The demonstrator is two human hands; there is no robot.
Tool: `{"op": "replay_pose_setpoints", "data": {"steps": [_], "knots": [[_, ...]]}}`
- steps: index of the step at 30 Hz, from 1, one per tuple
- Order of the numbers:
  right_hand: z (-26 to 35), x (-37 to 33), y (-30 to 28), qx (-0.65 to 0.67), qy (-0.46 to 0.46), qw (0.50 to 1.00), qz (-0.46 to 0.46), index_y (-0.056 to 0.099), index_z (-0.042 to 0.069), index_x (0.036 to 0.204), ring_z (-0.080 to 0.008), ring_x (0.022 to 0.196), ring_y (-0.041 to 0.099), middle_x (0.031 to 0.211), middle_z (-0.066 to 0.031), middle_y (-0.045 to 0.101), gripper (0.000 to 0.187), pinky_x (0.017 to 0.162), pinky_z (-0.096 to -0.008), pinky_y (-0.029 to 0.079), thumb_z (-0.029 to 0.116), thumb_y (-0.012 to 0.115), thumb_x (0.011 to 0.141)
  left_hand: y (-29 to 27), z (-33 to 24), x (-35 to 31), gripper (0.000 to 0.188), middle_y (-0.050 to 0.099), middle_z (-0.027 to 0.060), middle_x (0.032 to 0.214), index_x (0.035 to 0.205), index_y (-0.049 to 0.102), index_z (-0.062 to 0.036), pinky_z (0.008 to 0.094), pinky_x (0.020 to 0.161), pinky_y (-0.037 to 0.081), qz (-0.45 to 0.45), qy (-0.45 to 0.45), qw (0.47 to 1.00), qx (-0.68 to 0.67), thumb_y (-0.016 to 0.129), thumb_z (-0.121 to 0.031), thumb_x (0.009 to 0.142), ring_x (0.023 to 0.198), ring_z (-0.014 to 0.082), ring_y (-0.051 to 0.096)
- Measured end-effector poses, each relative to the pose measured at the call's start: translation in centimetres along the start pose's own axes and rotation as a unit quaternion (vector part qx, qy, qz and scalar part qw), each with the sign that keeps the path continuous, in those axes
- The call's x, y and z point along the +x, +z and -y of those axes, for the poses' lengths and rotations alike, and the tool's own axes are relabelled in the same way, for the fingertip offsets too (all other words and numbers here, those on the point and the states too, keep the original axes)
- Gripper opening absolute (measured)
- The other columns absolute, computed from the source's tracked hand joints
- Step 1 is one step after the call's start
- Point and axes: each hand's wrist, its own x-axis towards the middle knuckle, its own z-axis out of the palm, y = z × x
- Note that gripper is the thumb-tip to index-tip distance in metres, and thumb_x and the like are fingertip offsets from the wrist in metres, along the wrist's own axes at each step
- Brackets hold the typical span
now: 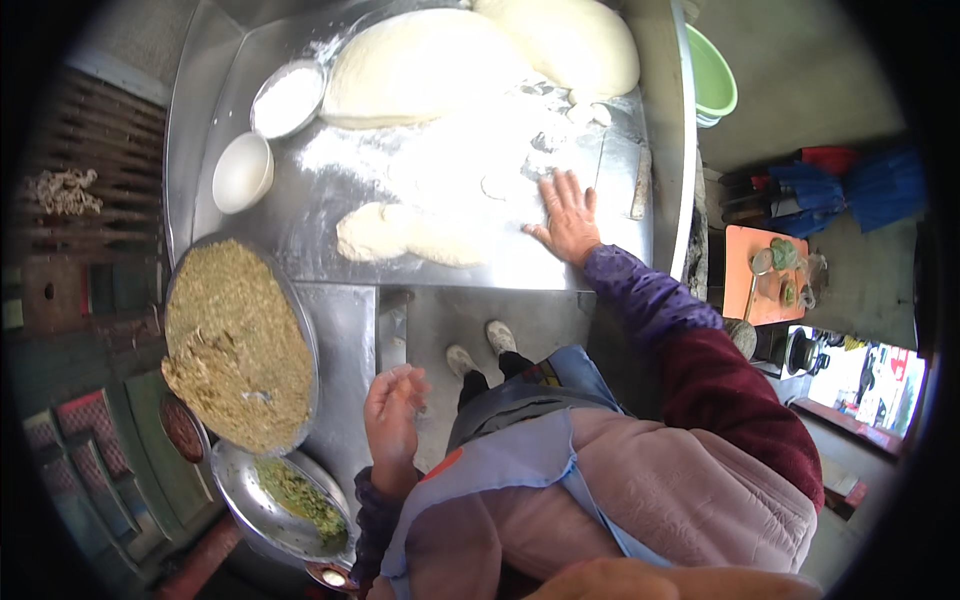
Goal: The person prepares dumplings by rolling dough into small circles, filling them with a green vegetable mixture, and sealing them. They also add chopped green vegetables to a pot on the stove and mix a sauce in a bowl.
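Observation:
My right hand (568,218) lies palm down on the floured steel worktop (310,235), its fingers spread. Just left of its fingertips, a pale round outline (495,187), perhaps a small flattened piece of dough, is washed out by glare. A long strip of dough (410,236) rests along the worktop's near edge. My left hand (393,408) is raised in front of my body, off the worktop, with loosely bent, whitish fingers and nothing visible in them. Two big masses of dough (425,68) fill the far side, with small dough bits (590,113) in front of the right one.
A floury rolling pin (641,183) lies at the right wall. A bowl of flour (290,98) and a white bowl (243,173) stand at the left. Nearer are a large pan of brownish filling (240,340) and a metal basin (235,480) with chopped greens. A green basin (712,75) is beyond the right wall.

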Motion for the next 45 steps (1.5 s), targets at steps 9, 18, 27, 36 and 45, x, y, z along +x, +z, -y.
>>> {"op": "replay_pose_setpoints", "data": {"steps": [9, 18, 27, 36, 45], "knots": [[-7.0, -1.2, 0.3, 0.308, -0.001, 0.941, -0.142, 0.060, 0.001, 0.109, -0.0249, 0.087, 0.061, 0.100, -0.0141, 0.061, 0.025, 0.077, -0.0345, 0.049, 0.009, 0.060, 0.085, -1.6, 1.5, -2.9, 0.021, 0.064, 0.0108, 0.102, 0.109, 0.059, -0.0029, 0.0260, 0.070, 0.046, -0.038, 0.019, 0.998, -0.054, 0.056, -0.016, 0.093, 0.082, 0.0162, 0.061], [-5.9, -1.9, -1.8, 0.101, 0.057, 0.992, 0.043, 0.058, 0.001, 0.102, -0.0361, 0.085, 0.061, 0.090, -0.0192, 0.062, 0.035, 0.079, -0.0424, 0.049, 0.019, 0.063, 0.072, -5.7, 4.6, -7.5, 0.022, 0.064, 0.0112, 0.103, 0.110, 0.058, -0.0020, 0.0259, 0.071, 0.047, -0.074, 0.031, 0.990, -0.114, 0.057, -0.014, 0.092, 0.083, 0.0170, 0.061], [25.0, -18.6, -8.6, 0.688, -0.126, 0.634, 0.329, 0.050, 0.006, 0.091, -0.0066, 0.074, 0.057, 0.083, -0.0004, 0.059, 0.015, 0.066, -0.0191, 0.046, -0.005, 0.059, 0.085, -10.8, 6.9, -9.5, 0.042, 0.051, 0.0136, 0.130, 0.134, 0.041, -0.0028, 0.0319, 0.096, 0.042, 0.116, 0.137, 0.912, -0.370, 0.050, -0.018, 0.096, 0.116, 0.0221, 0.052], [49.8, -32.1, -4.4, 0.408, -0.315, 0.740, 0.432, 0.061, 0.001, 0.096, -0.0096, 0.069, 0.059, 0.079, -0.0044, 0.063, 0.016, 0.059, -0.0237, 0.047, 0.016, 0.063, 0.089, -28.2, 8.6, -21.8, 0.034, 0.057, 0.0157, 0.121, 0.125, 0.047, 0.0013, 0.0397, 0.096, 0.045, -0.294, 0.222, 0.855, -0.366, 0.048, -0.018, 0.097, 0.110, 0.0258, 0.057], [53.3, -31.3, -2.6, -0.096, -0.599, 0.790, 0.090, 0.061, 0.005, 0.095, -0.0322, 0.082, 0.060, 0.085, -0.0142, 0.060, 0.015, 0.070, -0.0438, 0.049, 0.008, 0.054, 0.081, -38.2, 15.1, -26.6, 0.033, 0.061, 0.0169, 0.108, 0.114, 0.053, 0.0057, 0.0406, 0.087, 0.050, -0.180, 0.144, 0.841, -0.489, 0.051, 0.005, 0.081, 0.097, 0.0309, 0.062]]}}
